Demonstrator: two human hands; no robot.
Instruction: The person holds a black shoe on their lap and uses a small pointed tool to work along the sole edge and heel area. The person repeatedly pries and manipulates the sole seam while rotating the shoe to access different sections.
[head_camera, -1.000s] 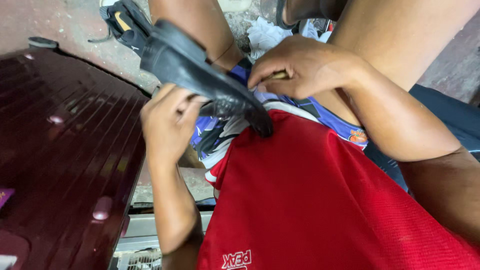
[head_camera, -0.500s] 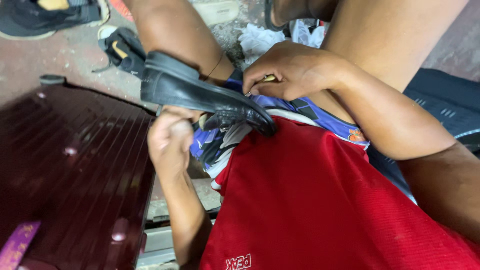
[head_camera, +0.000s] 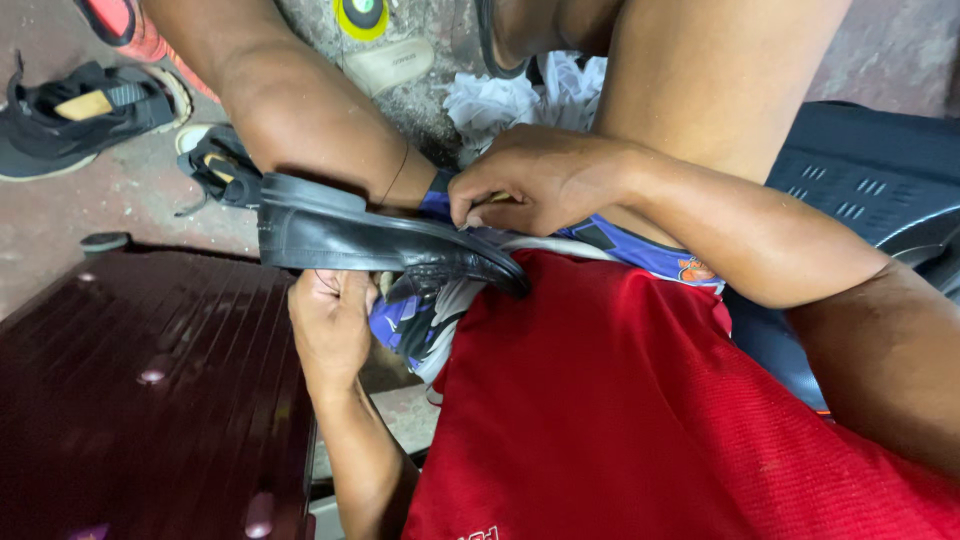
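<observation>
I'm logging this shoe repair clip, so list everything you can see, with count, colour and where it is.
Leather shoe: one, black, lying across the lap, centre.
Suitcase-like case: one, dark maroon, ribbed, lower left.
Sneaker: one, black with a tan insole, floor at upper left.
Second dark shoe: one, black, on the floor behind the leather shoe.
Crumpled cloth: one heap, white, top centre.
Plastic chair: one, dark blue, right.
Shirt: one, red, lower centre.
Left hand: under the leather shoe, fist closed.
Right hand: fingers pinched at the shoe's toe end.
</observation>
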